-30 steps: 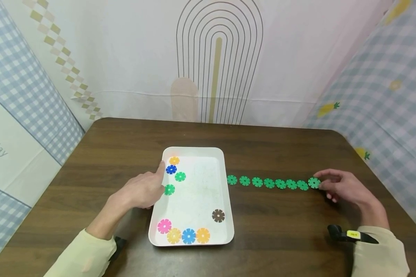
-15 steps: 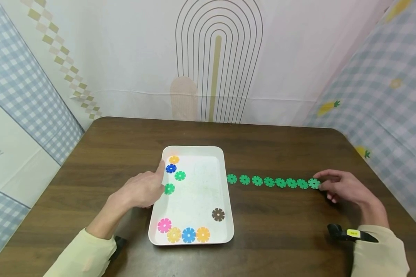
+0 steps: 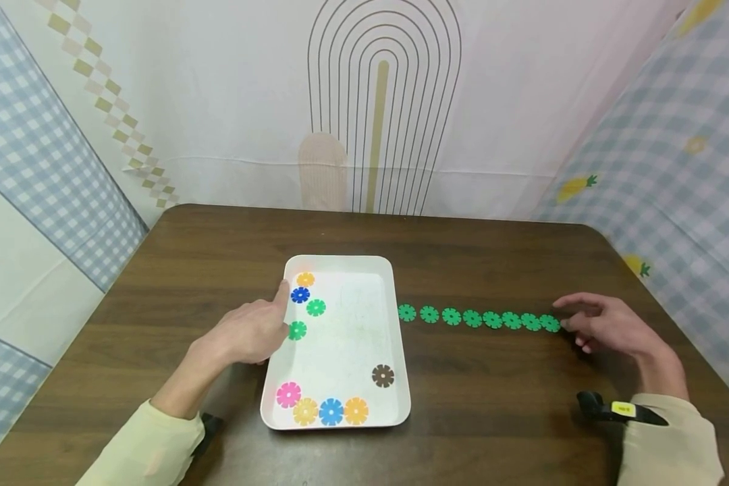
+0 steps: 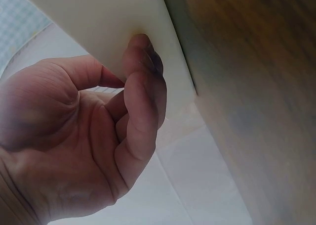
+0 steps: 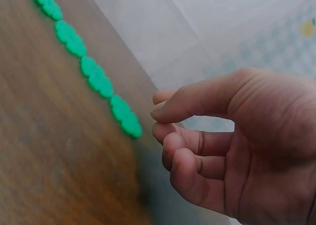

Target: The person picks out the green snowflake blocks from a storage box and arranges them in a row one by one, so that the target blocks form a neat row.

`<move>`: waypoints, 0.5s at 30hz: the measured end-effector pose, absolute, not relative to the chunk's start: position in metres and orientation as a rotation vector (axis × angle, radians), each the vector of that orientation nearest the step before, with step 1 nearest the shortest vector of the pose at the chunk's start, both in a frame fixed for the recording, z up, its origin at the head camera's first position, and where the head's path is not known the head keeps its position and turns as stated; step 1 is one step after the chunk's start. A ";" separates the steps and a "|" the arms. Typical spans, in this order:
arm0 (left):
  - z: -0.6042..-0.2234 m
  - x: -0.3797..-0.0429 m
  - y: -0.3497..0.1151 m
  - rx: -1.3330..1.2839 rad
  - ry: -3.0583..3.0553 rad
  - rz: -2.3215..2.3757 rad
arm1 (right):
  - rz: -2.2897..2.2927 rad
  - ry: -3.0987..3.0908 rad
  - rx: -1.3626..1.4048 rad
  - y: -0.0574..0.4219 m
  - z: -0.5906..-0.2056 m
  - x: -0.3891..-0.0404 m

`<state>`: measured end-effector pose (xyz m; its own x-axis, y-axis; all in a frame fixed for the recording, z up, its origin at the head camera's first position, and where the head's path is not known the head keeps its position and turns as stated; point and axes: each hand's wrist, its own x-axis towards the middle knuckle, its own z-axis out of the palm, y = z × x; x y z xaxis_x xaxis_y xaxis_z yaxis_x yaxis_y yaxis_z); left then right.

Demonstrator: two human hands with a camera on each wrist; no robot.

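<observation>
My left hand (image 3: 252,334) grips the left rim of a white tray (image 3: 340,351). In the left wrist view its curled fingers (image 4: 143,81) press against the tray's outer wall (image 4: 113,22). A row of several green notched discs (image 3: 472,318) runs rightward from the tray along the table. Just past the row's right end is my right hand (image 3: 610,327), fingers relaxed and holding nothing. The right wrist view shows the end disc (image 5: 125,117) lying flat on the table, a small gap from the fingertips (image 5: 160,111).
Inside the tray lie loose discs: a brown one (image 3: 383,376), a pink one (image 3: 288,395), a dark blue one (image 3: 300,295), a light blue one (image 3: 331,412), and several green and yellow-orange ones. The wooden table (image 3: 492,432) meets a patterned cloth backdrop (image 3: 237,101).
The right hand has let go of the last green disc, which now lies flat at the row's end. That hand has drawn slightly up and right. The left hand stays on the tray.
</observation>
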<state>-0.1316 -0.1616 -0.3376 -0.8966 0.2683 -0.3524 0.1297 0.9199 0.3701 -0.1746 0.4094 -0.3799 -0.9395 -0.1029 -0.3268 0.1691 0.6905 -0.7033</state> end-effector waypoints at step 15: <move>-0.338 -0.132 -0.163 0.306 2.677 0.481 | -0.979 2.783 -0.142 0.357 -0.336 -0.170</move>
<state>-0.1321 -0.1628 -0.3380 -0.8952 0.2789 -0.3475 0.1405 0.9168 0.3738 -0.1700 0.3567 -0.3364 -0.9778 -0.1517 -0.1444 -0.0279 0.7775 -0.6282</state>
